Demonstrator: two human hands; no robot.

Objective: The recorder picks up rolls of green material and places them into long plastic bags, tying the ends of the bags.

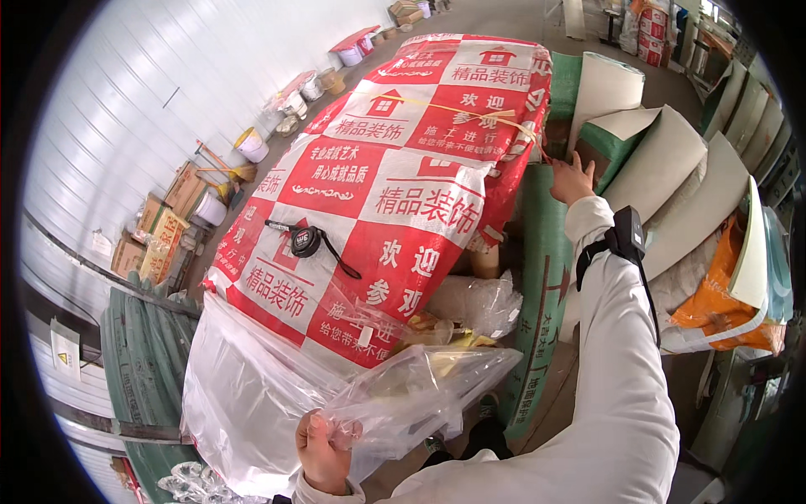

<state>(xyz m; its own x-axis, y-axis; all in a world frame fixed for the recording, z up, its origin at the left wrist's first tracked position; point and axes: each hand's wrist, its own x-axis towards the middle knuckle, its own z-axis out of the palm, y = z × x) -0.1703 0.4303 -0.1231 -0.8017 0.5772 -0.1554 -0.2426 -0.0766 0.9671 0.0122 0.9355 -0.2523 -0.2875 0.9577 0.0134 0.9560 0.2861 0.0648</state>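
My left hand point(323, 449), low in the view, is closed on the edge of a clear plastic sheet point(420, 378). More of this thin plastic hangs over the near end of a large stack draped in a red-and-white checked printed sheet point(386, 197). A black tape measure point(306, 242) with a wrist strap lies on the drape. My right arm reaches far forward; the right hand point(573, 179) has its fingers stretched apart at the top end of a green roll point(537, 286), beside the drape's right edge. Whether it presses on the roll I cannot tell.
Pale rolled sheets point(646, 168) lie to the right, with an orange bag point(714, 307) among them. Green bundled material point(151, 361) stands at left. Cartons point(164, 231) and buckets point(251, 144) line the white wall. A crumpled plastic bag point(483, 304) sits beside the stack.
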